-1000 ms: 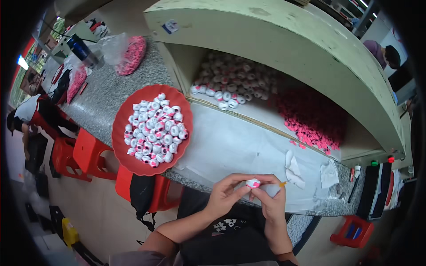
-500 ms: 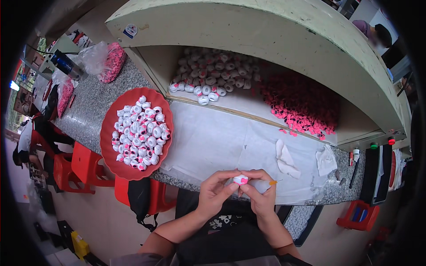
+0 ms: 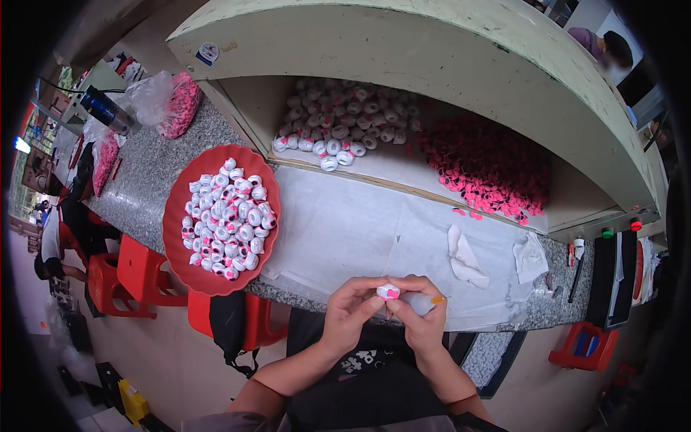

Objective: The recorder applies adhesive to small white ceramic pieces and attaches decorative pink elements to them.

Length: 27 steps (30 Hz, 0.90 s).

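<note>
Over the near edge of the bench, both my hands meet around a small white rounded piece with a pink patch (image 3: 388, 292). My left hand (image 3: 345, 313) pinches it between thumb and fingertips. Pressing it from the other side are the fingers of my right hand (image 3: 423, 327), which also keeps a translucent squeeze bottle (image 3: 419, 303) with an orange needle tip tucked in its grip. The fingers cover part of the piece and the bottle. To the left, a red scalloped bowl (image 3: 173, 241) is heaped with similar white pieces (image 3: 223, 216) bearing pink and black patches.
Behind the white sheet (image 3: 331, 216), a pale cabinet (image 3: 360, 47) holds piled white pieces (image 3: 345, 119) and pink cut-outs (image 3: 482, 169). Crumpled cloths (image 3: 464, 259) lie right. A blue bottle (image 3: 108, 109) and bagged pink pieces (image 3: 180, 108) stand far left; red stools (image 3: 147, 270) sit below.
The squeeze bottle has tilted slightly in my right hand, and its orange tip sits a little lower. The held piece has turned slightly, showing more pink. Both hands keep their grip.
</note>
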Tool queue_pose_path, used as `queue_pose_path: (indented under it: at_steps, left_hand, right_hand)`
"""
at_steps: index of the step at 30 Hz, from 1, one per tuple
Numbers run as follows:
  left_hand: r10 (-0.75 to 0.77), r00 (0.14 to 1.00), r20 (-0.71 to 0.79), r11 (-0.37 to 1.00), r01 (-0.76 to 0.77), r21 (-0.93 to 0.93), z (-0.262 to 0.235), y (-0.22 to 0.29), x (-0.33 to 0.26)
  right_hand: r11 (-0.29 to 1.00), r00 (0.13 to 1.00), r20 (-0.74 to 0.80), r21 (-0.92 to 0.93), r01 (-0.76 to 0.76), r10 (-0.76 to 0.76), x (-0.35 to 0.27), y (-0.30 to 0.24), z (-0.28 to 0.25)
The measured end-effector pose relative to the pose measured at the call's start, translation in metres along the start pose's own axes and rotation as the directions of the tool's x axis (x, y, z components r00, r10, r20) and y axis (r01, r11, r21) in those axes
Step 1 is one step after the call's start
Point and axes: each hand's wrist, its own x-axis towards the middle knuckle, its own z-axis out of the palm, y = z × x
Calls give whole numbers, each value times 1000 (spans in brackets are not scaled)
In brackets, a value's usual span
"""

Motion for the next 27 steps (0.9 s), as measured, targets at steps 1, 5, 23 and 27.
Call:
queue_pose_path:
  at_steps: [1, 5, 23, 27]
  left_hand:
    - [-7, 1000, -11, 1000, 7, -5, 0, -1, 1]
    - [-88, 994, -68, 989, 79, -124, 1, -2, 2]
    - [196, 849, 490, 656, -485, 578, 35, 79, -11]
    - [242, 802, 546, 663, -548, 511, 37, 88, -10]
  right_hand:
    - [999, 1000, 4, -52, 5, -5, 1, 0, -1]
    - [991, 998, -36, -115, -64, 60, 3, -10, 3]
    - [961, 879, 387, 116, 252, -277, -16, -62, 1]
    - [950, 849, 428, 131, 282, -311, -15, -71, 8]
